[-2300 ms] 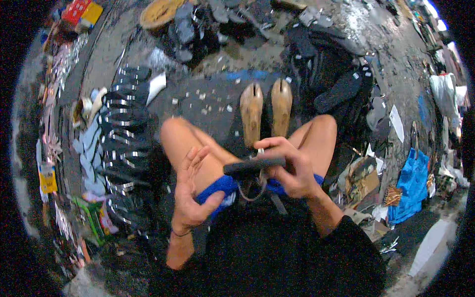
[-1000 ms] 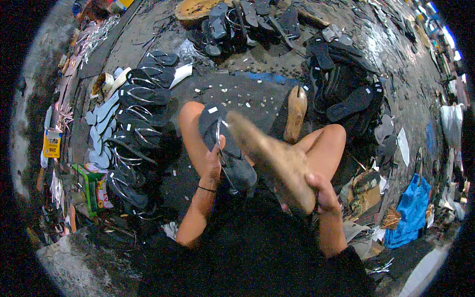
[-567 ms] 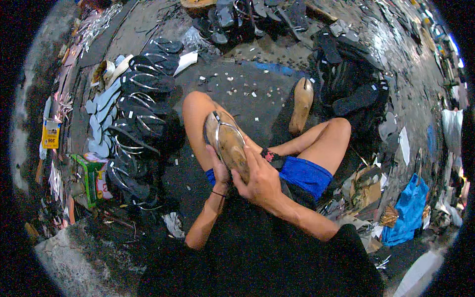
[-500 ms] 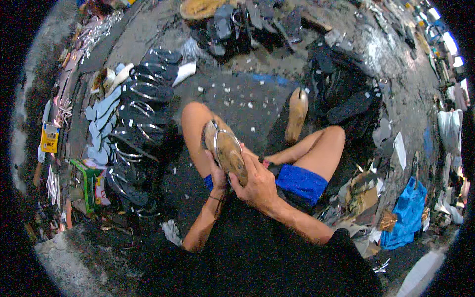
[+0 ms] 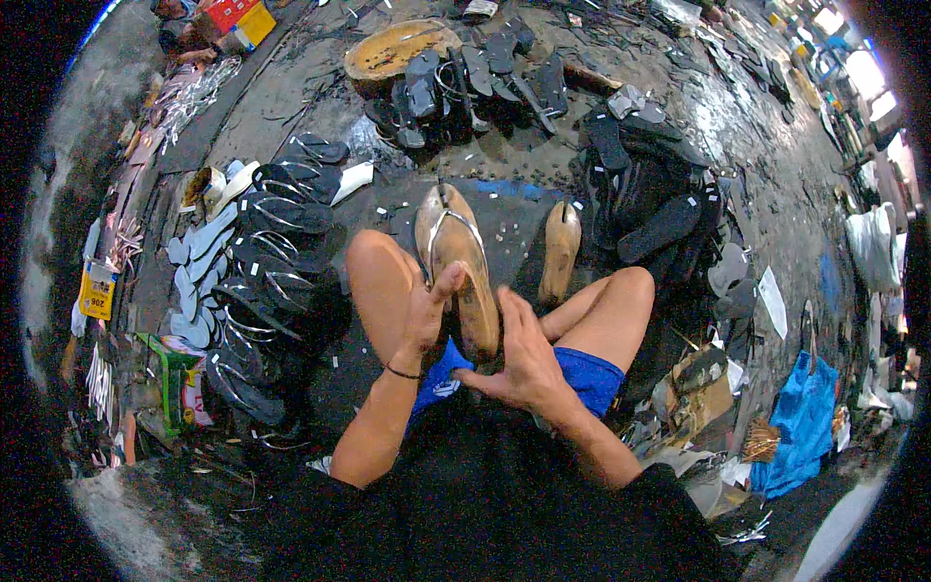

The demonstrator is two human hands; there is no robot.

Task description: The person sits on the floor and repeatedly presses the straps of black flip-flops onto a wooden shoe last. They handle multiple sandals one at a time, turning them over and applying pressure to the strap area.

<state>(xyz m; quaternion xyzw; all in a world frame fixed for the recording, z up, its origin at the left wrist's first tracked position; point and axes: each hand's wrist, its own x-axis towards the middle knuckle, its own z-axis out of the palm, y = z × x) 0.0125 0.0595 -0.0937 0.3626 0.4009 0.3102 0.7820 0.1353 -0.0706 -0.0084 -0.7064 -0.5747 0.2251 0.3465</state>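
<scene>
A wooden shoe last (image 5: 477, 301) with a silver thong strap fitted over its toe end points away from me between my knees. My left hand (image 5: 423, 315) grips its left side, thumb lying over the strap's edge. Beside the heel end, my right hand (image 5: 529, 359) is open, thumb and fingers spread; whether it touches the last is unclear. A second wooden last (image 5: 561, 252) with a slit at its toe lies farther right, beyond my right shin, on the dark mat (image 5: 388, 218).
At left lie a row of black sandals with silver straps (image 5: 281, 209) and grey soles (image 5: 194, 281). Black soles (image 5: 664, 228) are heaped at right. Ahead stand a round wooden block (image 5: 393, 53) and more soles (image 5: 422, 92). A blue bag (image 5: 800, 427) lies at far right.
The strapped last has moved forward and right and now points straighter ahead. My right hand has let go of its heel end and spread open. The view has shifted slightly.
</scene>
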